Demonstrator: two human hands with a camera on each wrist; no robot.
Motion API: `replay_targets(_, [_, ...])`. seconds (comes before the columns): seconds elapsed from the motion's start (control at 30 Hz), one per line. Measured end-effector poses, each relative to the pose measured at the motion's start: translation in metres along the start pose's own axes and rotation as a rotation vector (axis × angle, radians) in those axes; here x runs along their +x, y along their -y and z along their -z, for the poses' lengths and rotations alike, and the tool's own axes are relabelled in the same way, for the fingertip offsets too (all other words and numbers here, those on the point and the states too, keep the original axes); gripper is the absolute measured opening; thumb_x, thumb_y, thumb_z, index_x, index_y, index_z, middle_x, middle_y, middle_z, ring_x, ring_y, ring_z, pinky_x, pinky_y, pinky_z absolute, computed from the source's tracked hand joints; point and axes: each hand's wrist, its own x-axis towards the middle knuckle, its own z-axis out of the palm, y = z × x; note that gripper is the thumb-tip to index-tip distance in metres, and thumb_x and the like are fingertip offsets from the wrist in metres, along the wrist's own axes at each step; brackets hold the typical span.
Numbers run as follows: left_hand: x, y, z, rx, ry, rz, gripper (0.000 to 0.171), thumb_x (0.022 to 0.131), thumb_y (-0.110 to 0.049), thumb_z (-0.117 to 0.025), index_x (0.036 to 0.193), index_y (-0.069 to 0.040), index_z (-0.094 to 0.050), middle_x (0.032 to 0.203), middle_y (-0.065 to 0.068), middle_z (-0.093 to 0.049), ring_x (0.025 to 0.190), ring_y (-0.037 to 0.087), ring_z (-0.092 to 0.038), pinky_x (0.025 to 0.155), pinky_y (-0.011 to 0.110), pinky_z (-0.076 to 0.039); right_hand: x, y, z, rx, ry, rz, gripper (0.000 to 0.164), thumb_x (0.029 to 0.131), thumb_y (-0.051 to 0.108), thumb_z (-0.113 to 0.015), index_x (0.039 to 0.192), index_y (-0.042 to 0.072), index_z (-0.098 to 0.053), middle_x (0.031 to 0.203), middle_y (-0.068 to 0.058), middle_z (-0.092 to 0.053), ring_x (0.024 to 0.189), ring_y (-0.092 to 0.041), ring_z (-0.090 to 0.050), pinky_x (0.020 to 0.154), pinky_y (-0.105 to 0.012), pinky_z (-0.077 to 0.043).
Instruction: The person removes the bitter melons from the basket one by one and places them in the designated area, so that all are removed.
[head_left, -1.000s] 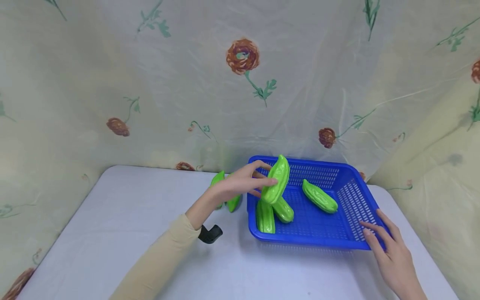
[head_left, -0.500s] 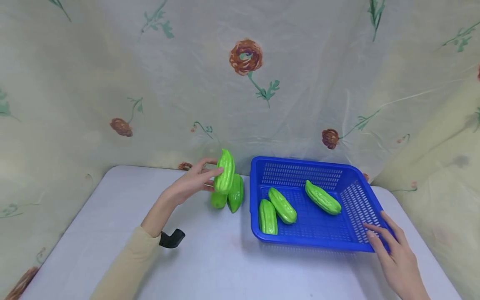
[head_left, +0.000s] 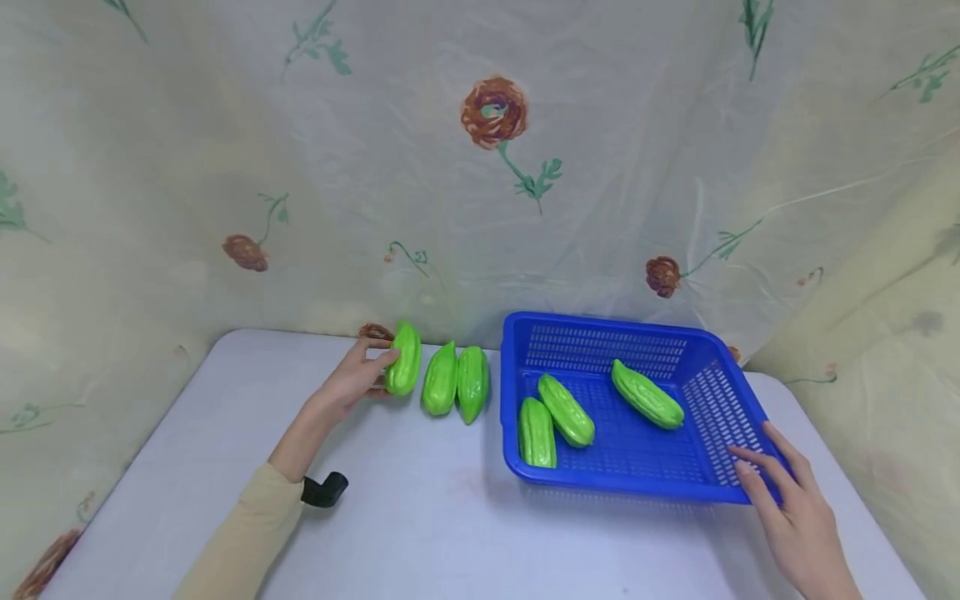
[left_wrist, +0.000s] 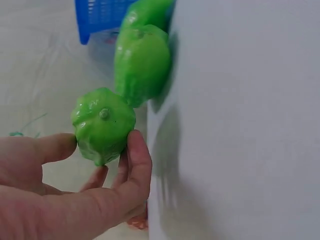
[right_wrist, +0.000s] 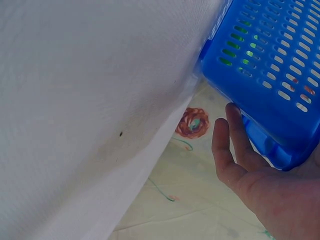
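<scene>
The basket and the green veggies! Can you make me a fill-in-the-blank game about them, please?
1. The color of the basket is ____.
2. Inside it lie ____ green veggies.
3. The person's ____ hand holds another veggie.
4. On the table, between that held veggie and the basket, there are ____ more veggies.

Missing words: blue; three; left; two.
</scene>
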Motion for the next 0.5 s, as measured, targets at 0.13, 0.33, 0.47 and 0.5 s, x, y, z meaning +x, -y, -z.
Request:
replay_targets(0.13, [0.002,0.007,-0.002,0.023,0.006,0.031,0.058,0.116,-0.027,-0.048,0.163,0.0,-0.03,0.145,0.029,-0.058,0.11,0.024,-0.072,0.094,0.037,-0.063,-0.001,0.0,-0.002,0.005,-0.01,0.006,0.046,0.117,0.033,-0.045,0.147,0.002,-0.061,0.18,-0.02,-0.018,0.159,-0.063,-0.019,0.114,-0.089,-0.02])
replay_targets(0.33, [0.005,0.013,-0.006,0.04,-0.044,0.05,0.055,0.115,-0.025,-0.05,0.16,0.0,-0.033,0.144,0.032,-0.059,0.097,0.018,-0.07,0.079,0.028,-0.061,-0.001,0.0,-0.003,0.022,-0.043,0.033,0.043,0.116,0.03,-0.048,0.145,0.003,-0.064,0.179,-0.019,-0.022,0.158,-0.063,-0.023,0.114,-0.089,-0.021])
replay_targets(0.47, [0.008,0.014,-0.01,0.086,-0.076,0.042,0.053,0.114,-0.025,-0.052,0.159,-0.001,-0.036,0.15,0.034,-0.058,0.098,0.017,-0.069,0.075,0.025,-0.06,-0.001,-0.001,-0.004,0.027,-0.056,0.04,0.042,0.115,0.029,-0.049,0.144,0.004,-0.065,0.179,-0.018,-0.024,0.158,-0.062,-0.023,0.115,-0.089,-0.021])
replay_targets(0.5, [0.008,0.014,-0.011,0.094,-0.083,0.042,0.052,0.114,-0.024,-0.053,0.158,-0.001,-0.037,0.151,0.034,-0.057,0.099,0.018,-0.069,0.075,0.024,-0.06,-0.001,-0.001,-0.004,0.027,-0.056,0.039,0.042,0.115,0.029,-0.049,0.144,0.003,-0.065,0.179,-0.018,-0.024,0.158,-0.062,-0.023,0.114,-0.089,-0.021])
